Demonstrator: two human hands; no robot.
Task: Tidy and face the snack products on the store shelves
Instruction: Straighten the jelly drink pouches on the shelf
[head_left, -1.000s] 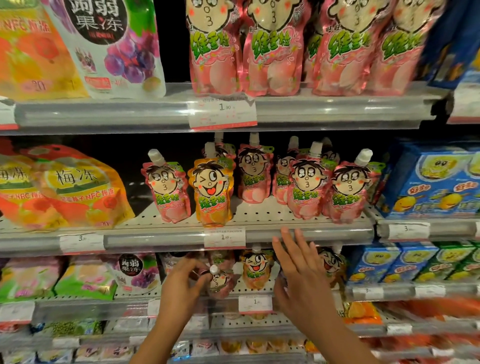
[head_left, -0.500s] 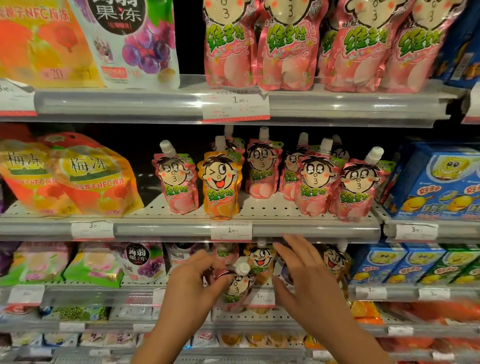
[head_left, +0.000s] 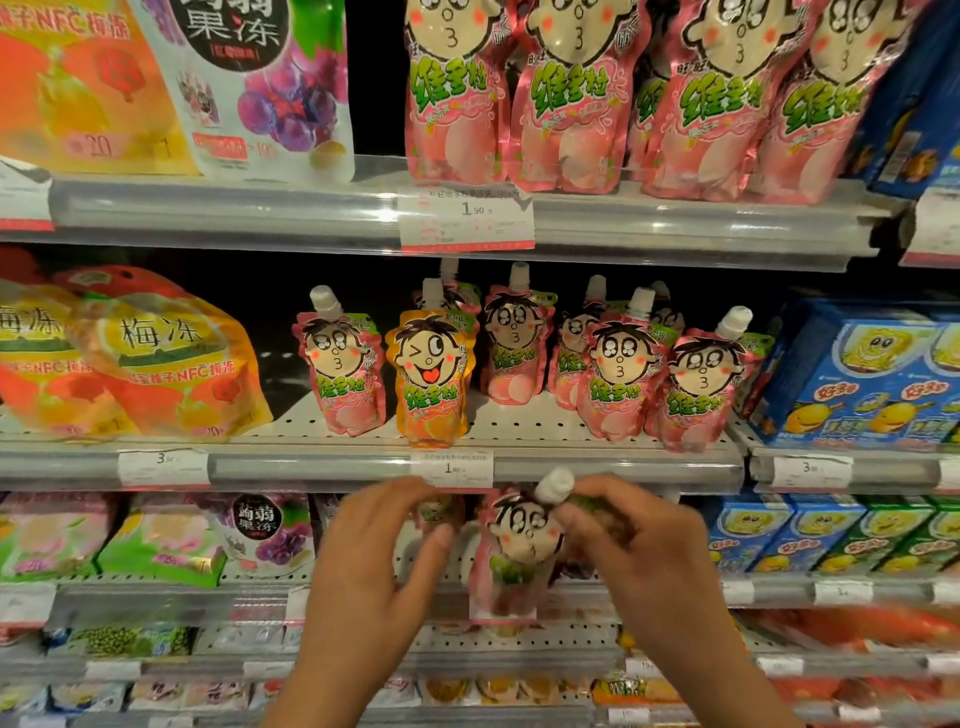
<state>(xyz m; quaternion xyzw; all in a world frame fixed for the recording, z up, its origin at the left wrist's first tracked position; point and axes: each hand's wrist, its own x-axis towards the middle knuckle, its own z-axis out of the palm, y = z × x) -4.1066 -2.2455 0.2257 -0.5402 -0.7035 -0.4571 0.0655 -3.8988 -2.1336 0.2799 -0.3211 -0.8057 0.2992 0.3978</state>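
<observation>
Though blurred, pouch (head_left: 511, 551) between hands (head_left: 636, 551).

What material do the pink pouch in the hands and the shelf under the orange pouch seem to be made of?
Pink pouch: apparently glossy, flexible plastic film, wrinkled, with a white plastic-looking cap. Shelf: probably pale painted metal, with rows of small holes.

The middle shelf (head_left: 519, 421), of perforated white metal, carries orange jelly bags (head_left: 156, 364) at its left end, pink spouted jelly pouches (head_left: 343, 374) and one orange spouted pouch (head_left: 431, 384) along its front edge, and blue boxes (head_left: 872, 374) at the right. The top shelf (head_left: 260, 208) holds large pink pouches (head_left: 571, 104) above a price tag (head_left: 466, 218).
</observation>
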